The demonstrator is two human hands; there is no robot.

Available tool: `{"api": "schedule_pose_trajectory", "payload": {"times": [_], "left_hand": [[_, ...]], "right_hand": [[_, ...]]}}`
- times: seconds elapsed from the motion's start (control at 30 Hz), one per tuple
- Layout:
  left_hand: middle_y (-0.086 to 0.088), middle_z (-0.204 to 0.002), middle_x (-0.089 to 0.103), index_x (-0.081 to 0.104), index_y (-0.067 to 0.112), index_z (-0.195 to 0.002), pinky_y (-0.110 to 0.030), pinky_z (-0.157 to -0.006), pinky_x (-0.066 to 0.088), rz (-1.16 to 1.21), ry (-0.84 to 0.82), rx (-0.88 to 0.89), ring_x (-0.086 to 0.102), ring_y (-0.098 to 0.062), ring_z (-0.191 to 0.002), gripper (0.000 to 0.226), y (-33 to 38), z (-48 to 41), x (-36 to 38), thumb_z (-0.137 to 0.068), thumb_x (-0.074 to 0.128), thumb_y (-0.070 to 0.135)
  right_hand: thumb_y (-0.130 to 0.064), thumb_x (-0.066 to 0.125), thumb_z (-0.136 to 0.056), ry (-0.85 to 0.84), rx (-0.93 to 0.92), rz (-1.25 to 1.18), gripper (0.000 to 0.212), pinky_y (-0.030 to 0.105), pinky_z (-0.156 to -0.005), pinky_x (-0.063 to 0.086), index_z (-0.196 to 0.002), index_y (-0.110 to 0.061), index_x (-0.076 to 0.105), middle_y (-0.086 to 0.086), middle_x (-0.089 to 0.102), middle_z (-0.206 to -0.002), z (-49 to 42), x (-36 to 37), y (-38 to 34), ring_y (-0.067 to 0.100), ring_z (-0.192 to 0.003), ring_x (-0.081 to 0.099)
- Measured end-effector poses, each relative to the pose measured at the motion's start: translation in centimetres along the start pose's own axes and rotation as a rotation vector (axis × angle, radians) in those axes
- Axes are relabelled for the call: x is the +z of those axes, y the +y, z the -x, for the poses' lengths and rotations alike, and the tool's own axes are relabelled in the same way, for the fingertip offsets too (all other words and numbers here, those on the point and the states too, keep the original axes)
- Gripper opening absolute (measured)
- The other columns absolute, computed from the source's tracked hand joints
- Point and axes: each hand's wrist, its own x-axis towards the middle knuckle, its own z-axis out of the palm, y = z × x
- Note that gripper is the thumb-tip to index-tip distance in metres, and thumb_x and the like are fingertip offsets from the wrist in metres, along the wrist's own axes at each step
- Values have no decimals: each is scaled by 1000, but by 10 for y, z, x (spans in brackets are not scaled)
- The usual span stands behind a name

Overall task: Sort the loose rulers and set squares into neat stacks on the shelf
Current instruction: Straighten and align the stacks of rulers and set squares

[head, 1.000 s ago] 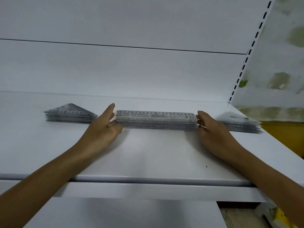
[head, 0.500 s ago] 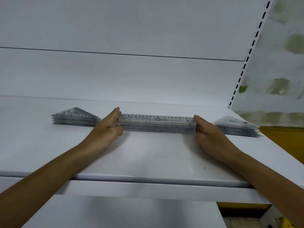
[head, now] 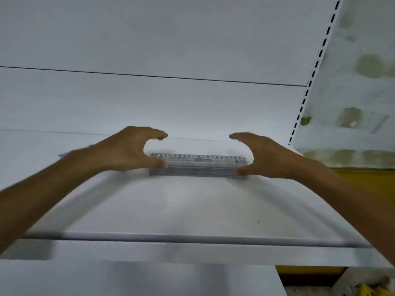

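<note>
A stack of clear rulers (head: 198, 165) lies lengthwise across the middle of the white shelf (head: 192, 210). My left hand (head: 126, 150) arches in a C at the stack's left end, thumb touching the front edge and fingers raised above the stack. My right hand (head: 271, 154) mirrors it at the right end, thumb on the front corner. Both hands are blurred. Only a sliver of the left set square stack (head: 63, 155) shows past my left forearm. The right set square stack is hidden behind my right hand.
The shelf's rounded front lip (head: 192, 239) runs across the lower view. A white back panel rises behind, with a slotted upright (head: 310, 82) at its right edge. Beyond it are a stained wall (head: 363, 60) and a yellow surface (head: 363, 176).
Both hands have left the ruler stack's ends, where they pressed flat, and now arch over it with thumbs at the front edge. The view has shifted, and my arms now cover the set square stacks.
</note>
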Motion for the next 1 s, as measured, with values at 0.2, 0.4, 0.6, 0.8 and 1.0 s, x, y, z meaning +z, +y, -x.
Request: {"api": "schedule_pose_trajectory", "payload": {"times": [0.2, 0.4, 0.6, 0.8, 1.0], "left_hand": [[16, -106, 59, 55, 30, -118, -22, -81, 40, -245, -368, -49, 55, -6, -100, 61, 3, -34, -6, -64, 77, 48], [19, -81, 50, 60, 23, -108, -15, -64, 35, -202, -359, -11, 50, -5, -79, 50, -8, -41, 8, -65, 79, 40], [11, -73, 54, 57, 26, -83, -18, -58, 36, -215, -322, 61, 51, -5, -70, 33, -16, -45, 11, -64, 81, 37], [16, -69, 50, 52, 31, -80, -13, -55, 31, -203, -312, 77, 48, 0, -66, 31, -15, -42, 10, -66, 79, 37], [15, -90, 62, 63, 28, -97, -15, -72, 39, -76, -296, -18, 54, 2, -84, 42, -12, -40, 9, -64, 75, 51]], "right_hand": [[-32, 80, -66, -376, 87, 169, 68, 21, -82, 36, -126, -27, 48, -9, 53, -106, -32, -9, -3, 10, -94, 49], [-32, 83, -61, -354, 63, 219, 49, 22, -70, 40, -103, -26, 57, -19, 47, -81, -45, -4, -1, 11, -83, 52], [-32, 84, -60, -353, 37, 215, 45, 20, -63, 37, -87, -30, 48, -20, 44, -78, -48, -4, 0, 10, -78, 50], [-33, 83, -61, -372, 57, 228, 54, 22, -68, 37, -107, -25, 56, -22, 42, -81, -47, -5, -2, 10, -81, 49], [-48, 81, -59, -436, 65, 173, 42, 25, -77, 46, -91, -27, 63, -15, 62, -89, -47, -13, -5, 15, -92, 61]]}}
